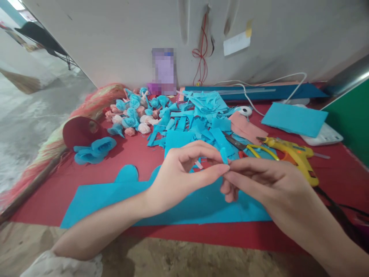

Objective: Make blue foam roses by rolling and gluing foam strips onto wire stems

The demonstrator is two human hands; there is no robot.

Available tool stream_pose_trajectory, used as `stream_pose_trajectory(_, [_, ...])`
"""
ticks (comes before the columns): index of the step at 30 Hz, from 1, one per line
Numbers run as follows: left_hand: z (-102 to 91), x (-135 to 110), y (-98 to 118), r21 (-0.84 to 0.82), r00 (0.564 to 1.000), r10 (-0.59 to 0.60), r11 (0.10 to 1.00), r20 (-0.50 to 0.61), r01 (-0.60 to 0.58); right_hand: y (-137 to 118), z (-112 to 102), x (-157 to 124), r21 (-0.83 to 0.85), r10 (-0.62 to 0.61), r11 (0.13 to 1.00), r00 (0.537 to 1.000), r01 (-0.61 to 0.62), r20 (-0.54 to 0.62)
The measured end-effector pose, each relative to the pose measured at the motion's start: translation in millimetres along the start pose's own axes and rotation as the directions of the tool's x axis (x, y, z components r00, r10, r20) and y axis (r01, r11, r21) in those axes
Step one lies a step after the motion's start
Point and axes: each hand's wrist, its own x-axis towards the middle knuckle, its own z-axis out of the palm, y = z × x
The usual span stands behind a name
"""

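Between my two hands is a small rolled piece of blue crepe paper (224, 155), its tip standing up above the fingertips. My left hand (193, 173) pinches it from the left, thumb and index finger pressed together. From the right, my right hand (259, 177) grips its lower end with thumb and forefinger, the other fingers curled beneath. Below the hands lies a long flat blue paper sheet (109, 204) on the red tabletop. A rounded blue paper petal (127, 174) rests at the sheet's back edge. Fingers cover the bottom of the rolled piece.
Blue paper scraps (201, 111) and several blue, pink and white paper flowers (134, 111) are heaped behind. Yellow-handled pliers (259, 151) and a yellow glue gun (300, 156) lie right. A red tape roll (80, 132) and larger blue flower (95, 150) sit left, near a stick (31, 184).
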Motion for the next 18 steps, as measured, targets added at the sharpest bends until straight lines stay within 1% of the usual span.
stream_pose_trajectory(2, [-0.4, 0.6, -1.6, 0.011, 1.000, -0.014, 1.000, -0.006, 0.015, -0.5, 3.7, -1.8, 0.002, 0.004, 1.000, 0.999, -0.004, -0.045])
stream_pose_trajectory(5, [-1.3, 1.2, -4.2, 0.022, 0.999, -0.027, 0.999, -0.023, 0.027, 0.6, 5.0, -1.1, -0.006, -0.006, 1.000, 0.999, 0.006, -0.042])
stream_pose_trajectory(6, [-1.5, 1.4, -4.9, 0.027, 0.999, -0.029, 0.999, -0.027, 0.030, 1.3, 4.4, -0.3, -0.014, -0.010, 1.000, 0.999, 0.009, -0.041])
stream_pose_trajectory(10, [-1.6, 2.3, -6.4, 0.036, 0.998, -0.046, 0.998, -0.033, 0.047, 2.3, 0.8, 2.1, -0.033, -0.023, 0.999, 0.999, 0.025, 0.032])
stream_pose_trajectory(14, [-0.6, 3.2, -4.1, -0.015, 0.998, -0.056, 0.998, -0.037, 0.055, 1.6, -1.6, 3.0, -0.035, -0.013, 0.999, 1.000, 0.013, 0.018])
stream_pose_trajectory(18, [0.2, 3.1, -1.2, -0.104, 0.997, -0.073, 0.992, 0.006, 0.073, 3.4, -4.5, 4.9, 0.027, -0.036, 0.999, 0.986, 0.032, 0.165])
